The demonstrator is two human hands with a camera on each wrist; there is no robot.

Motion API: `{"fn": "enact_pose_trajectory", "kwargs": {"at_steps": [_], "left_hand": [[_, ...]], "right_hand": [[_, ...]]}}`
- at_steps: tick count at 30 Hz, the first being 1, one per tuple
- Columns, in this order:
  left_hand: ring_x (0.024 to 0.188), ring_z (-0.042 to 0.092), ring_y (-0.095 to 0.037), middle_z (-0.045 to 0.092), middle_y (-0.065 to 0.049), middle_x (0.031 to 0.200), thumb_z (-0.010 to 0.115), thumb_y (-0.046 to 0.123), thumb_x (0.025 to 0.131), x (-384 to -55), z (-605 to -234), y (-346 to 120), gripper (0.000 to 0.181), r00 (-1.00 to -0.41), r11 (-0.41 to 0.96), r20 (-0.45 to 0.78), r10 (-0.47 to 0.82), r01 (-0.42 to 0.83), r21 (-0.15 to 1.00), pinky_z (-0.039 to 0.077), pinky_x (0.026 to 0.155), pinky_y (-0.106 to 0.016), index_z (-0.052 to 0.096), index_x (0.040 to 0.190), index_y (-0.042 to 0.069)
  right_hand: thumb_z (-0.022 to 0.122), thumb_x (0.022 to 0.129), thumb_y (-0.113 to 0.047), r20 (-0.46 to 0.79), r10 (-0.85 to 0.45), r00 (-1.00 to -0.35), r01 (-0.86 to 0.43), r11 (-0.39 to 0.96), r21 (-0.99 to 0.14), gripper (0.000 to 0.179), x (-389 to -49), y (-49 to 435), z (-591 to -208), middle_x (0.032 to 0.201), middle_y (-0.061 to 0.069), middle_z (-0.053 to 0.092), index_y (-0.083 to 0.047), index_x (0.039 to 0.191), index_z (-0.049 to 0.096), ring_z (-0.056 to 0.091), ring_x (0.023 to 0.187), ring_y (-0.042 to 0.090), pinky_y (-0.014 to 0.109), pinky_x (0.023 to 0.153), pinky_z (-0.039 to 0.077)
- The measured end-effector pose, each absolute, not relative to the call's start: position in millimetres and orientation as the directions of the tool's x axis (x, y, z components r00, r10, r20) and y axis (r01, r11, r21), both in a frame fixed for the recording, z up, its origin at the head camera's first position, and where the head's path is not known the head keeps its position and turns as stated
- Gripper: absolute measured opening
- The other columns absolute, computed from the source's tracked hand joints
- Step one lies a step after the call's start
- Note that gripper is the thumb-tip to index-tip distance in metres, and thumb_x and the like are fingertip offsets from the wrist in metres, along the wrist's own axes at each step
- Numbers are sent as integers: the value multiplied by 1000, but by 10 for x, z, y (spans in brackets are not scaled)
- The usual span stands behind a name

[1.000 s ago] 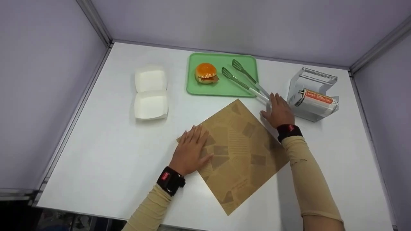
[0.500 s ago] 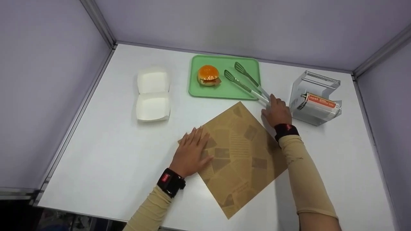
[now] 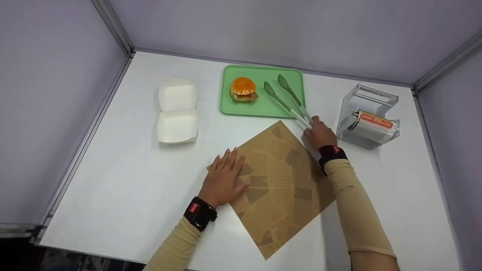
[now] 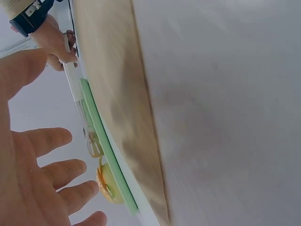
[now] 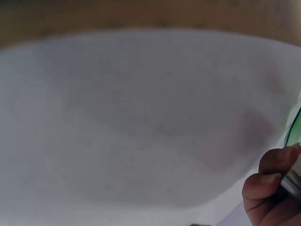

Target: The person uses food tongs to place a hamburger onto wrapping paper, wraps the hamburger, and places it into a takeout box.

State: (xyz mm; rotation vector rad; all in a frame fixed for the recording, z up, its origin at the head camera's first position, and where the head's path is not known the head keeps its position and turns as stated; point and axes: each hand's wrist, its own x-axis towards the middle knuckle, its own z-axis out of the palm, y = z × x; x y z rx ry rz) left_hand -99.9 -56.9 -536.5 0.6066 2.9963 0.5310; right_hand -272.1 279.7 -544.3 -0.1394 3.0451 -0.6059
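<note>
My right hand [image 3: 320, 134] grips the handle end of a pair of tongs [image 3: 289, 101], its fingers curled round it in the right wrist view too. The slotted heads of the tongs lie spread over a green tray [image 3: 244, 110], beside a burger [image 3: 243, 89] with a glossy bun. Over the left corner of a brown printed wrapping paper sheet [image 3: 278, 180] is my left hand [image 3: 222, 180], palm down with fingers straight. The left wrist view shows its fingers spread, with the paper [image 4: 122, 94] and the gripped tongs beyond.
An unfolded white takeaway box [image 3: 177, 126] stands on the left of the white table [image 3: 113, 180]. To the right, near my right hand, is a metal dispenser holding a roll with an orange label [image 3: 376, 119]. Walls enclose the table's back and sides.
My right hand has gone from lying with fingers extended on the tongs to gripping their handles. The tongs' heads have shifted slightly rightward on the tray. The left hand has stayed put.
</note>
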Motion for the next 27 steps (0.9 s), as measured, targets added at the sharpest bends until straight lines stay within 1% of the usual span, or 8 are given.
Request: {"fn": "enact_pose_trajectory", "kwargs": {"at_steps": [3,6,8,13,18,23,27], "left_hand": [[157,20,-33,21,-13,169,55,58,98,-1011,-5352,-563,79,-922,864,22,387,371,340,20,127,-54,33,159,14],[158,19,-33,21,-13,169,55,58,98,-1022,-5344,-554,79,-921,859,15,390,370,353,20,127,-54,33,159,14],[158,19,-32,21,-13,169,55,58,97,-1028,-5342,-548,79,-920,858,14,392,371,356,20,127,-54,33,159,14],[157,19,-33,21,-12,170,56,58,97,-1036,-5348,-548,79,-920,861,20,392,374,345,19,127,-54,33,160,15],[157,22,-33,23,-12,169,57,57,97,-1017,-5349,-563,80,-921,863,43,388,379,333,21,126,-54,34,159,14],[156,22,-35,23,-14,169,56,56,98,-985,-5349,-575,79,-917,853,44,395,385,353,21,126,-56,33,159,13],[156,22,-36,23,-16,168,55,56,98,-972,-5352,-586,78,-915,849,46,400,389,358,21,125,-57,33,159,12]], "right_hand": [[55,103,-32,12,-90,-996,-88,920,-383,42,-2686,2779,-5438,90,31,64,6,121,47,65,82,54,66,69,49],[59,101,-42,72,-82,-994,-102,926,-363,50,-2656,2787,-5439,86,32,65,4,119,49,66,81,56,67,67,48],[60,100,-44,110,-83,-991,-116,931,-346,52,-2643,2799,-5436,85,31,66,3,119,51,66,79,55,66,66,48],[65,97,-42,195,-107,-975,-166,933,-320,50,-2613,2827,-5422,79,29,65,3,116,56,65,72,51,64,63,48],[67,97,-39,260,-134,-956,-209,935,-286,47,-2594,2828,-5375,77,27,65,4,112,57,63,65,47,62,58,47],[66,98,-37,269,-155,-951,-219,949,-226,46,-2581,2819,-5305,86,28,68,4,115,56,66,67,48,61,58,49],[68,96,-35,259,-177,-950,-226,958,-175,44,-2557,2789,-5242,89,27,69,3,114,55,66,64,48,60,55,49]]}}
